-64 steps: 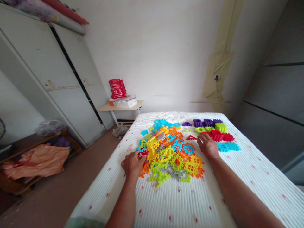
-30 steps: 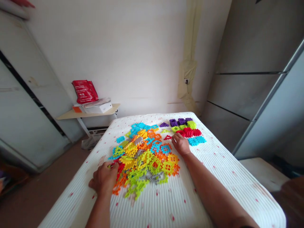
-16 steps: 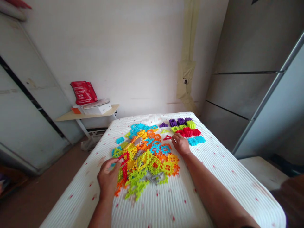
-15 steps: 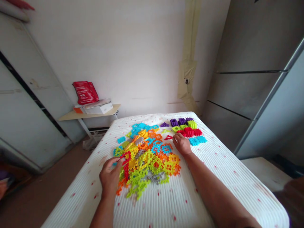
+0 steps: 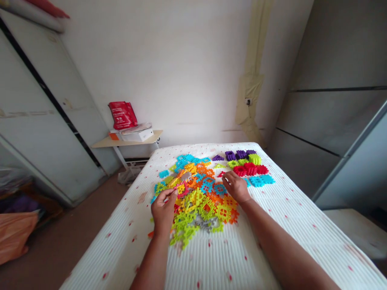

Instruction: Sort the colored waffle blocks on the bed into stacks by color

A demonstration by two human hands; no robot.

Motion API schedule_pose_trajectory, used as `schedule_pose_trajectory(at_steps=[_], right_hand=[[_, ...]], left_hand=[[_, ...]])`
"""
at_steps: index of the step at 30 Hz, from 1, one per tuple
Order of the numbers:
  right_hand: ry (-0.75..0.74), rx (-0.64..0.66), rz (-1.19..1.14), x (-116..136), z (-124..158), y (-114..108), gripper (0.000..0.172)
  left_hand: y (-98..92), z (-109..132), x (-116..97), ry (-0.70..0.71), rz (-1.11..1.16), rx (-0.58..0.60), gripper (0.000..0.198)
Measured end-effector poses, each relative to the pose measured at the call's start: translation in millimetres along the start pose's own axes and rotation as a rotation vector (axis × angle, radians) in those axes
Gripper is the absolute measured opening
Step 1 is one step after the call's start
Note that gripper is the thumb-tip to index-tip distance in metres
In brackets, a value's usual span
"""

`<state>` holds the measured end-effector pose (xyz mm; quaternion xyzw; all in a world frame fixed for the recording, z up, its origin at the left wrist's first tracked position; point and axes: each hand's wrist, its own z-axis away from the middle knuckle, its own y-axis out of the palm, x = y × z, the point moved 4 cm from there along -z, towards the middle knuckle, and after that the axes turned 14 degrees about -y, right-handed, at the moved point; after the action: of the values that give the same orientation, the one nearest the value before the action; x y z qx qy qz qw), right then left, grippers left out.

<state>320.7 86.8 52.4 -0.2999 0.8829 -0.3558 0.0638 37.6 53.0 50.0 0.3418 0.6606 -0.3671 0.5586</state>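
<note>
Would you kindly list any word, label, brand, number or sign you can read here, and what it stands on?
No text is clear enough to quote.
Red bag: white lettering in several lines, too blurred to read.
White box: a tiny dark mark on its side, too small to read.
Pieces: no lettering that I can make out.

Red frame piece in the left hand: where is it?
Head view, left of centre: the red frame piece is in the left hand's fingertips, over the mixed pile, just below the grey piece in the picture.
</note>
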Motion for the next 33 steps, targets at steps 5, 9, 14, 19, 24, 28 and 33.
schedule_pose_trajectory(at_steps=[5, 9, 14, 19, 24, 28, 33], right_hand=[[-0.017, 0.003, -0.258, 47.3, -9.5, 0.0, 0.024], [0.014, 0.077, -0.308, 78.9, -10.7, 2.3, 0.034], [0.038, 0.101, -0.262, 92.4, -8.2, 4.2, 0.048], [0.027, 0.11, -0.229, 89.4, -8.3, 1.9, 0.045], [-0.1, 0.16, -0.184, 84.3, -10.9, 1.8, 0.049], [-0.159, 0.186, -0.21, 82.0, -10.1, 6.7, 0.052], [-0.026, 0.068, -0.295, 77.9, -8.8, 5.0, 0.047]], left_hand=[[23.6, 13.5, -6.9, -0.091, 0.205, 0.106, 0.025], [38.0, 22.6, -7.8, -0.151, 0.28, 0.146, 0.026], [50.0, 32.9, -1.0, -0.195, 0.311, 0.197, 0.028], [53.0, 36.7, 3.7, -0.204, 0.272, 0.238, 0.029], [50.7, 35.3, 0.0, -0.142, 0.222, 0.264, 0.032], [50.6, 34.6, 0.9, -0.127, 0.165, 0.295, 0.028], [49.7, 32.3, 5.0, -0.189, 0.183, 0.249, 0.027]])
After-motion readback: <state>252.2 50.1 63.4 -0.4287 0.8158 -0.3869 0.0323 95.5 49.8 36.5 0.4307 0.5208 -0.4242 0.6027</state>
